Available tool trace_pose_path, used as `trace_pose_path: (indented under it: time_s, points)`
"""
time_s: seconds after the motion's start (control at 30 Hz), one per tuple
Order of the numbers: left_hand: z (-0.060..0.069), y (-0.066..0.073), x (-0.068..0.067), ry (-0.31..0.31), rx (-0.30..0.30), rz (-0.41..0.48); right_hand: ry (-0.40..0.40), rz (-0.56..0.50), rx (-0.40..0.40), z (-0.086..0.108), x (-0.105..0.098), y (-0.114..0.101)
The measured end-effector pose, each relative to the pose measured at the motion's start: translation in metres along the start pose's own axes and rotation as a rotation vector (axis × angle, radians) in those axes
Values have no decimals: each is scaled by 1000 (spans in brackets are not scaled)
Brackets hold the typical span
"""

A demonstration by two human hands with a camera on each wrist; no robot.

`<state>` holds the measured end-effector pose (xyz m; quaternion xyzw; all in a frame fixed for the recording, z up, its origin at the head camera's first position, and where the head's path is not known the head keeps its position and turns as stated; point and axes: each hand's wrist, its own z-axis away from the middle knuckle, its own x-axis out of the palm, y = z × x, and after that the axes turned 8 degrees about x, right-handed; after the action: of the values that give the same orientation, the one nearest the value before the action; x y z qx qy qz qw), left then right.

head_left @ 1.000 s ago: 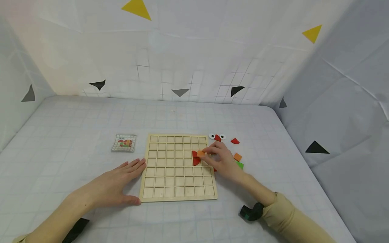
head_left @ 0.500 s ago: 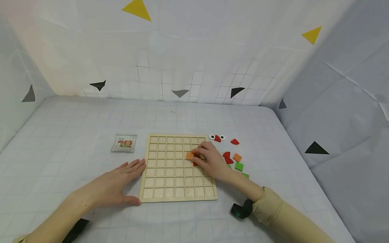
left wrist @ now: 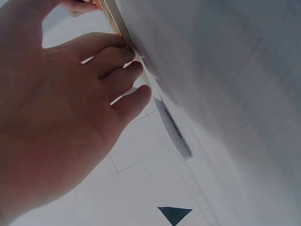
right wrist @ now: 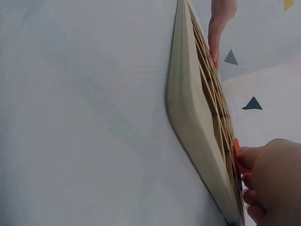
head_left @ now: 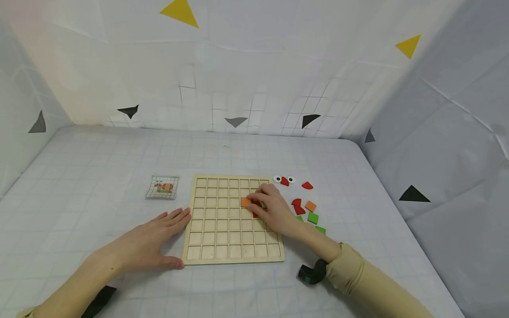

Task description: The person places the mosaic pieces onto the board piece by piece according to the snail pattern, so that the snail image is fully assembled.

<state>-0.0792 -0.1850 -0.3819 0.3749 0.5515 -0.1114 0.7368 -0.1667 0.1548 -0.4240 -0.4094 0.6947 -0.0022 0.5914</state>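
Observation:
A wooden grid board [head_left: 222, 260] lies flat on the white cloth. My left hand [head_left: 153, 240] rests along its left edge, fingers straight, thumb by the near corner; in the left wrist view the fingertips of that hand [left wrist: 80, 94] touch the board's side. Over the right part of the grid, my right hand [head_left: 278, 212] pinches an orange square [head_left: 245, 202] between thumb and fingers, at a cell right of the middle. A red piece [head_left: 255, 215] shows on the board just below those fingers, partly covered. The right wrist view shows the orange piece [right wrist: 236, 142] at the thumb tip.
Right of the board lie two eye discs [head_left: 291, 179], several red pieces [head_left: 307, 185], another orange square [head_left: 310, 206] and several green pieces [head_left: 313, 217]. A small picture card [head_left: 162, 187] lies left of the board's far corner.
My right hand has moved left across the board with the orange square, uncovering the red and green pieces on the cloth. Over the last half second it shifted only slightly. The left hand stayed still.

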Motion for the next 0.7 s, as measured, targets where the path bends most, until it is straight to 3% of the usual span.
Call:
trace_pose_path:
  time_s: [0.7]
  points:
    - [0, 0, 1, -3, 1, -1, -25, -56, 61, 0, 0, -3]
